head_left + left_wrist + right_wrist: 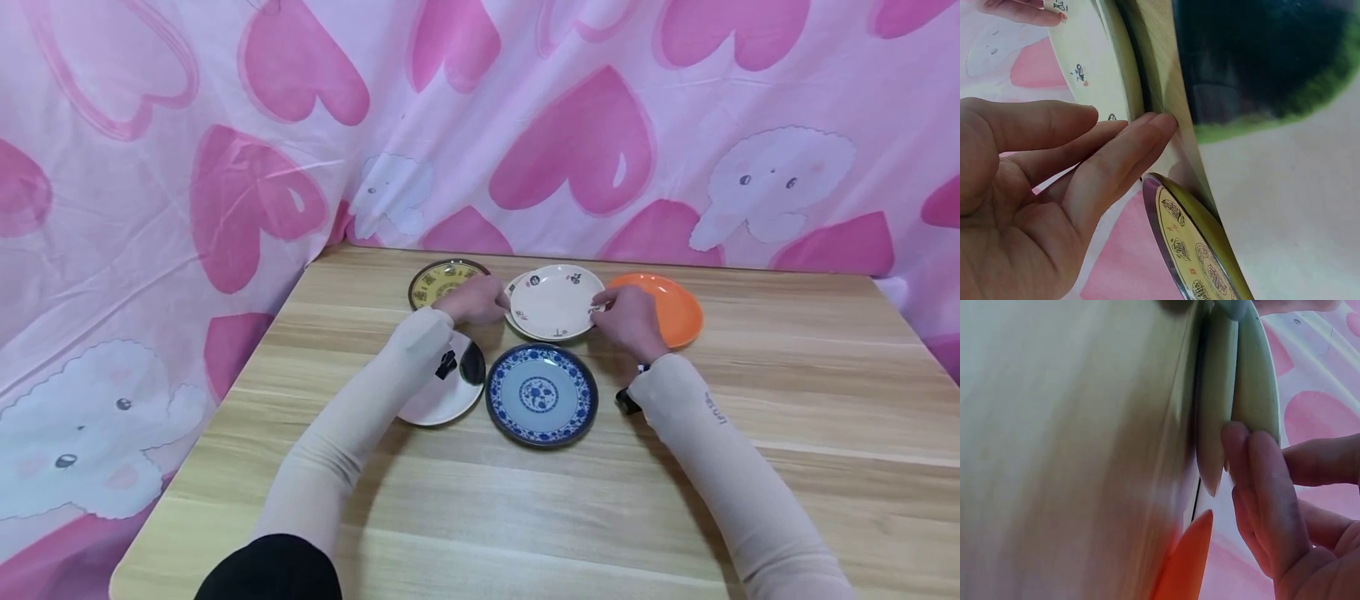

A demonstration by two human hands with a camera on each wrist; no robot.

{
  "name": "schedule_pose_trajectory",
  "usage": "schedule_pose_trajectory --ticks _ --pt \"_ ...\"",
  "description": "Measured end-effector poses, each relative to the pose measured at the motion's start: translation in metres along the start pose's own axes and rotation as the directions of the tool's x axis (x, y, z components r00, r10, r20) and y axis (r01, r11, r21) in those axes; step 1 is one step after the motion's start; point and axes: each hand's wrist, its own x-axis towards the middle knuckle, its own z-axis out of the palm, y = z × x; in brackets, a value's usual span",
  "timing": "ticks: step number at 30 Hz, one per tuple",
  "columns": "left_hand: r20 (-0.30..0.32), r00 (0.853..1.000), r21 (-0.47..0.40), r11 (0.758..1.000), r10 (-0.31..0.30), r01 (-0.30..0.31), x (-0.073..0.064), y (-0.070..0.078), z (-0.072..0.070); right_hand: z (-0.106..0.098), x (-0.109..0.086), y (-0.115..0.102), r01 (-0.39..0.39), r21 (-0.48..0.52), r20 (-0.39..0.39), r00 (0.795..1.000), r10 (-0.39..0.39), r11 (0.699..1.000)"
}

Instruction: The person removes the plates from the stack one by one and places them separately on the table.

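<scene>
Near the table's back, my right hand (632, 318) pinches the right rim of a white plate (555, 302) with small printed motifs. In the right wrist view its fingers (1267, 487) lie under that plate and the thumb sits at its edge. Tilted a little, the plate overlaps a second pale plate (1215, 406) beneath it. My left hand (477, 300) is at the left side of these two plates, fingers extended and thumb apart in the left wrist view, fingertips right at the rim.
A yellow plate with a dark rim (424, 287) lies behind my left hand. An orange plate (678, 312) is beside my right hand. Nearer stand a blue-patterned plate (542, 395) and a white plate with a dark green patch (442, 404), partly under my left sleeve. A heart-print cloth (570, 150) hangs behind the wooden table (525, 517).
</scene>
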Motion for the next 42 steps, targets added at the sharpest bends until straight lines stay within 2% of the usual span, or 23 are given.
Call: schedule_pose_trajectory --ticks 11,22,30,42 --pt "0.018 0.999 -0.028 0.999 -0.026 0.027 -0.002 -0.002 -0.001 -0.009 0.0 0.003 -0.032 0.019 0.047 0.998 0.032 0.999" --pt "0.016 0.999 -0.006 0.999 -0.034 0.034 0.001 -0.004 0.0 -0.021 -0.005 0.006 -0.066 0.148 0.074 0.996 0.056 0.987" --pt "0.003 1.0 -0.022 0.999 -0.03 0.03 0.002 -0.002 0.0 -0.039 -0.016 0.012 -0.051 0.195 0.109 0.994 0.03 0.979" --pt "0.025 0.998 -0.018 0.998 -0.056 0.056 0.004 0.0 0.0 -0.055 -0.033 0.026 -0.026 0.179 0.156 0.988 -0.002 0.983"
